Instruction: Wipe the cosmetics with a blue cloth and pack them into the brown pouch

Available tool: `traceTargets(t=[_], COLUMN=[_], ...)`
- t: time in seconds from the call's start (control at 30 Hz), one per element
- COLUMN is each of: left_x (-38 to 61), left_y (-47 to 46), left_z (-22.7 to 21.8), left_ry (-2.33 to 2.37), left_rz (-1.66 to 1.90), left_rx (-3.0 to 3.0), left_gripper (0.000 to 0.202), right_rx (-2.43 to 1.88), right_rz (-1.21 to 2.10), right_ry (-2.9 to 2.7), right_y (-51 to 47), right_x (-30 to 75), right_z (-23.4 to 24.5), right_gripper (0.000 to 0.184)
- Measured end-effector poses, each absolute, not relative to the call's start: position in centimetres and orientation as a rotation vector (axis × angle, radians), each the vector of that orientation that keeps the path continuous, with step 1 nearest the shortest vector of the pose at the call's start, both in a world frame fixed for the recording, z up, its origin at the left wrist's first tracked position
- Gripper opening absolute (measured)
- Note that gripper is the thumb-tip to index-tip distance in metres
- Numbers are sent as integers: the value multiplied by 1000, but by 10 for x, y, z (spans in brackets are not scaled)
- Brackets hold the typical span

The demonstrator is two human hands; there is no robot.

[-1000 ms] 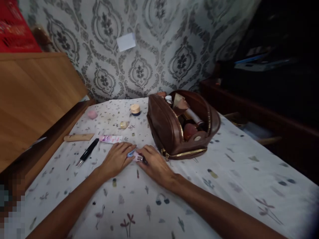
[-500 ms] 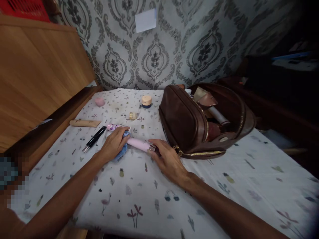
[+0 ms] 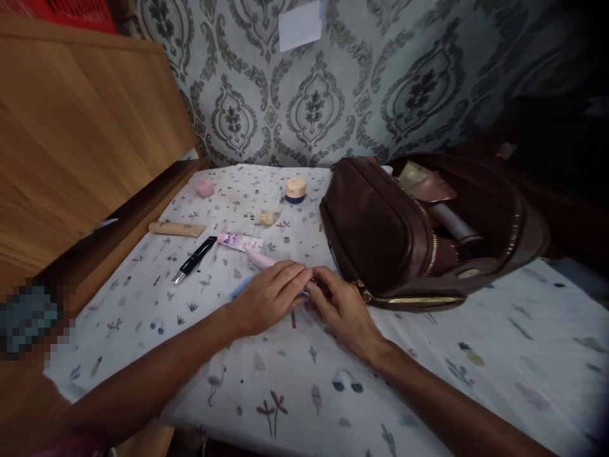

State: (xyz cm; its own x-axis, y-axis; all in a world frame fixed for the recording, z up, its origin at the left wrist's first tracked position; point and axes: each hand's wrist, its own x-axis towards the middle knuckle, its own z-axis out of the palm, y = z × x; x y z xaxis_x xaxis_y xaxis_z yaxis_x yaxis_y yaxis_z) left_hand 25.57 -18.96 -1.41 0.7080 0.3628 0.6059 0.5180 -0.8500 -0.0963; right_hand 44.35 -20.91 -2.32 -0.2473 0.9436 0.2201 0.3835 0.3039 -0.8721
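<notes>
My left hand (image 3: pixel 269 295) lies over a pale pink tube (image 3: pixel 261 258) and a blue cloth (image 3: pixel 239 289), fingers pressed down on them. My right hand (image 3: pixel 343 308) meets it at the tube's capped end, fingers curled around that end. Both rest on a white printed sheet (image 3: pixel 428 374). An open brown leather cosmetic bag (image 3: pixel 394 235) stands just right of my hands, with several items inside.
On the sheet lie a black pen-like applicator (image 3: pixel 194 259), a small pink-white tube (image 3: pixel 239 242), a beige tube (image 3: pixel 177 229), a pink sponge (image 3: pixel 204 188), a small jar (image 3: pixel 295 190) and a tiny bottle (image 3: pixel 267 218). A wooden board (image 3: pixel 85 139) stands at left, patterned wall behind.
My left hand slid right along the pink tube with the blue cloth, closing up to my right hand. The view shifted so the bag appears larger.
</notes>
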Motion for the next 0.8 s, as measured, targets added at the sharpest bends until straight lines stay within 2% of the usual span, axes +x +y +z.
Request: traceTargets(t=[0.13, 0.3, 0.63, 0.8], left_x=[250, 222, 205, 202], left_y=[-180, -159, -148, -145], left_z=[-17, -12, -10, -10], left_ry=[-850, -960, -1128, -1202], left_rz=[-675, -488, -599, -652], left_rx=[-2668, -2669, -2744, -2765], left_gripper=[39, 45, 52, 42], right_rx=[-1220, -1229, -1173, -1163], right_rz=[1053, 1100, 1007, 1019], right_ry=[-1691, -1660, -1572, -1563], right_y=[-205, -203, -202, -203], right_x=[444, 445, 441, 442], right_z=[-24, -22, -29, -29], right_gripper=[38, 41, 37, 30])
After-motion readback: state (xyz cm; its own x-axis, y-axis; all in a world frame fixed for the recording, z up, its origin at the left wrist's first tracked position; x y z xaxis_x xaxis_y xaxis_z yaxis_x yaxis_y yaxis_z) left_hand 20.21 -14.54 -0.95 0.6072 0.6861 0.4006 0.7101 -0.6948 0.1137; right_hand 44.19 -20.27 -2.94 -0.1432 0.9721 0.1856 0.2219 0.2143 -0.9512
